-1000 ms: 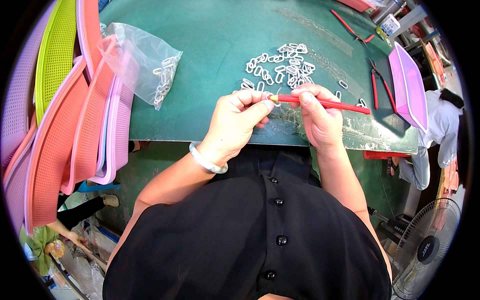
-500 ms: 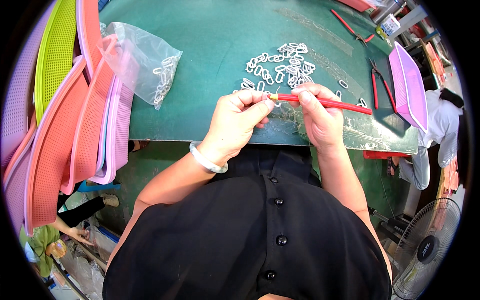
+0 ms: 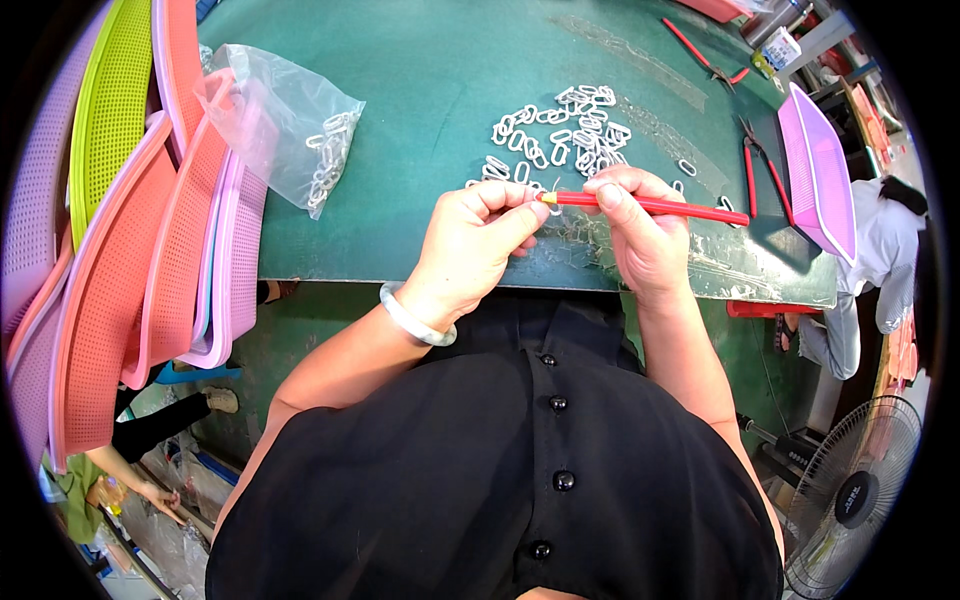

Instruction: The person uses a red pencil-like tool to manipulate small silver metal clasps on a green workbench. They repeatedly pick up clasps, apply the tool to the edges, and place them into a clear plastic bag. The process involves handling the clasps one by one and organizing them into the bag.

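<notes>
My right hand (image 3: 645, 225) is closed around a slim red pencil (image 3: 680, 208), thumb and fingers pinching its shaft. The pencil lies almost level above the table's near edge, its plain end pointing right. At its left end is a short yellowish section, and a thin pale strand curls up beside it. My left hand (image 3: 480, 230), with a pale bangle on the wrist, pinches that yellowish tip between thumb and forefinger. The very point is hidden by the fingertips. Just beyond my hands lies a loose pile of small white oval links (image 3: 597, 140).
Red-handled pliers (image 3: 752, 150) and a second pair (image 3: 715, 74) lie at the right of the green table (image 3: 420, 120), near a purple basket (image 3: 812, 170). A clear bag (image 3: 285, 130) of links leans by stacked baskets (image 3: 110, 290) at left. A fan (image 3: 850, 495) stands lower right.
The red pencil and my right hand have shifted very slightly right; my left hand keeps its pinch. At lower left, another person's hand has moved a little downward.
</notes>
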Demonstrator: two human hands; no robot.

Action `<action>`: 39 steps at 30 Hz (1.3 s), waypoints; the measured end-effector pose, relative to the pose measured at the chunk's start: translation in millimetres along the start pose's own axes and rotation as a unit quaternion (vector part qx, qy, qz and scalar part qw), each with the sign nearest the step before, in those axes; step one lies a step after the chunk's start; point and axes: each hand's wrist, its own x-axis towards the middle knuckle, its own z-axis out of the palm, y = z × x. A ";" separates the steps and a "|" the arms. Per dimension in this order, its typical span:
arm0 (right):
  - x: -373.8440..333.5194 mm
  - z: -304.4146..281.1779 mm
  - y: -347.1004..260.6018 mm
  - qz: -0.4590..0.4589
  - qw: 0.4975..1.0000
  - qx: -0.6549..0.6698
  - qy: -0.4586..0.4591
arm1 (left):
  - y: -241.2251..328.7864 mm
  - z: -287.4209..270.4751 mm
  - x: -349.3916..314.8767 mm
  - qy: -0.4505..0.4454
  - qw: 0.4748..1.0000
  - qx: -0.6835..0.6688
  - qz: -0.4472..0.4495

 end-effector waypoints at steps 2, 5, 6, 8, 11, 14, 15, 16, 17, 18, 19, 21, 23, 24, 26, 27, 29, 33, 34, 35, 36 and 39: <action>0.2 0.7 -1.3 -0.001 1.000 -0.002 0.004 | 0.2 0.3 0.2 0.001 1.000 0.003 -0.002; 0.2 1.6 -1.4 -0.005 1.000 -0.003 0.006 | 1.1 0.6 -0.1 0.000 1.000 0.001 -0.003; 0.3 -0.2 -0.8 -0.007 1.000 -0.005 0.001 | 1.3 0.8 -0.4 -0.001 1.000 -0.001 -0.002; 0.3 -0.4 -1.0 -0.004 1.000 -0.009 0.000 | 0.8 0.7 -0.3 -0.001 1.000 -0.002 0.000; 0.6 2.2 -3.1 0.000 1.000 -0.012 0.006 | 0.3 0.0 0.5 -0.001 1.000 0.002 0.003; 0.5 1.2 -2.4 -0.005 1.000 -0.014 -0.001 | 0.6 -0.1 0.3 -0.001 1.000 0.003 0.003; 0.7 0.7 -2.3 -0.004 1.000 -0.017 -0.001 | 0.6 0.1 0.2 0.000 1.000 0.005 0.000; 0.6 0.5 -2.5 -0.002 1.000 -0.020 -0.001 | 0.7 0.4 0.0 0.001 1.000 0.006 -0.002; 0.5 0.9 -2.7 -0.002 1.000 -0.017 0.002 | 0.7 0.2 0.1 0.000 1.000 0.005 -0.002; 0.5 1.6 -2.9 -0.002 1.000 -0.014 0.004 | 0.6 0.0 0.3 -0.001 1.000 0.004 -0.002; 0.6 1.9 -2.8 -0.003 1.000 -0.011 0.006 | 0.5 -0.3 0.5 -0.001 1.000 0.004 -0.002; 0.2 0.7 -1.1 -0.001 0.999 0.035 0.025 | 1.4 0.4 0.4 -0.001 1.000 0.001 -0.004; 0.2 -0.5 -0.5 0.001 0.997 0.067 0.034 | 1.9 0.6 0.3 -0.002 1.000 -0.002 -0.006; 0.7 -1.1 -0.5 0.003 0.996 0.077 0.034 | 1.9 0.5 0.3 -0.001 1.000 -0.004 -0.007; 0.9 -1.3 -0.2 0.004 0.996 0.081 0.029 | 1.9 0.5 0.2 0.000 1.000 -0.007 -0.008; 0.7 -1.1 0.1 0.003 0.997 0.077 0.024 | 1.9 0.4 0.1 0.001 1.000 -0.008 -0.009; 0.2 -1.0 -0.4 0.003 0.998 0.066 0.015 | 2.3 1.2 0.1 0.001 1.000 -0.009 -0.011; 0.0 0.5 -2.9 0.009 0.999 0.031 -0.004 | 2.2 0.7 -0.1 0.001 1.000 -0.007 -0.010; 0.1 0.7 -3.3 0.012 1.000 0.020 -0.008 | 1.8 0.3 -0.2 -0.001 1.000 -0.006 -0.009; 0.1 0.5 -3.2 0.011 1.000 0.011 -0.010 | 1.3 0.1 -0.2 -0.001 1.000 -0.005 -0.008; 0.1 -0.1 -2.8 0.010 1.000 0.002 -0.011 | 1.0 0.0 -0.1 -0.002 1.000 -0.005 -0.007; 0.7 -0.6 2.8 -0.026 0.999 0.020 0.003 | 1.9 0.7 -0.3 -0.002 1.000 -0.003 -0.007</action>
